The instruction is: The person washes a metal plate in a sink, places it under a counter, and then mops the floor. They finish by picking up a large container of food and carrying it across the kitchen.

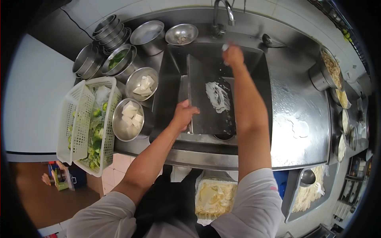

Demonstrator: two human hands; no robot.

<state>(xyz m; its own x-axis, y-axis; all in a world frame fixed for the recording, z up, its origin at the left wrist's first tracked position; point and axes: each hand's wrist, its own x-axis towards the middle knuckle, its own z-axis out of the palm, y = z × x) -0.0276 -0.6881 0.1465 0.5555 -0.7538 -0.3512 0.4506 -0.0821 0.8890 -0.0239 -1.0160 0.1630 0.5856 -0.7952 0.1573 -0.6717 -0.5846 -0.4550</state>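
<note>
Bowls (118, 133): two, with white blocks (147, 84), crowding the left edge of the sink (256, 59).
Left hand (185, 116): thumb and fingers clamped on the tray's (200, 95) left side, above the sink's near part.
Tray: dark metal, within the sink, white smear (217, 96) across it.
Right hand (234, 54): blurred, towards the sink's far side, something white (225, 47) there; cannot tell its grip.
Worktop (293, 75): broad wet stretch right of the sink.

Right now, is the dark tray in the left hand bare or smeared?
Smeared: a streaky white patch lies on the dark tray, whose edge the left hand grips. I cannot tell what the patch is.
</note>
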